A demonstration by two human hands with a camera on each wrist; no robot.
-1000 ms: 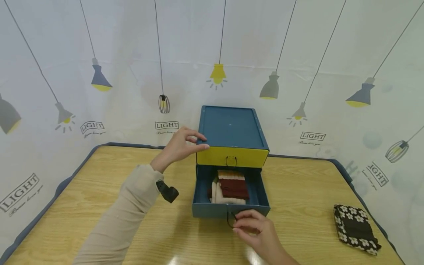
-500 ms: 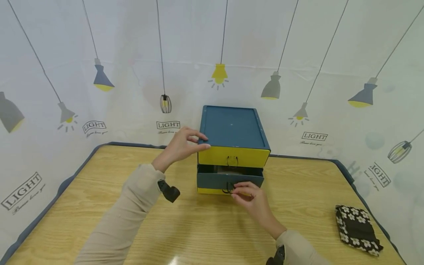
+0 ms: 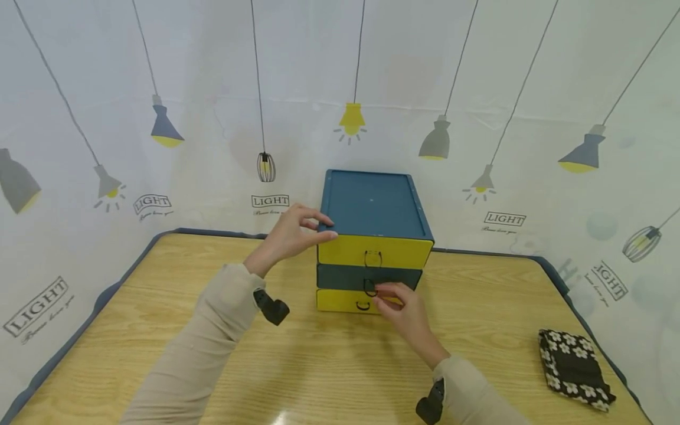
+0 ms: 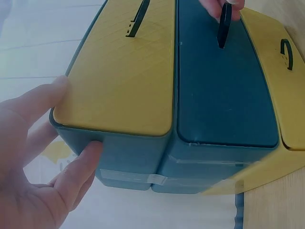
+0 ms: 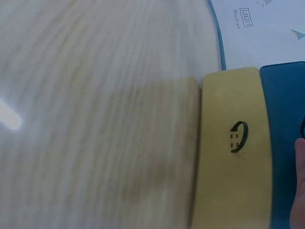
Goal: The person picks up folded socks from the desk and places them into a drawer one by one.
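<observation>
A small blue-and-yellow drawer unit stands on the table with its three stacked drawers pushed in. My left hand rests on its top front left corner; in the left wrist view, the fingers touch the blue side while another digit meets the yellow front's edge. My right hand pinches the black loop handle of the blue middle drawer. That handle also shows in the left wrist view, with fingertips on it. The right wrist view catches only part of this hand.
A folded black cloth with white flowers lies at the table's right. The yellow top drawer and yellow bottom drawer have black loop handles too. A white lamp-print curtain hangs behind the wooden table.
The middle drawer, which stood out with folded cream and dark red knitwear inside, has slid in flush. My right hand moved forward with its handle; the left stayed at the corner.
</observation>
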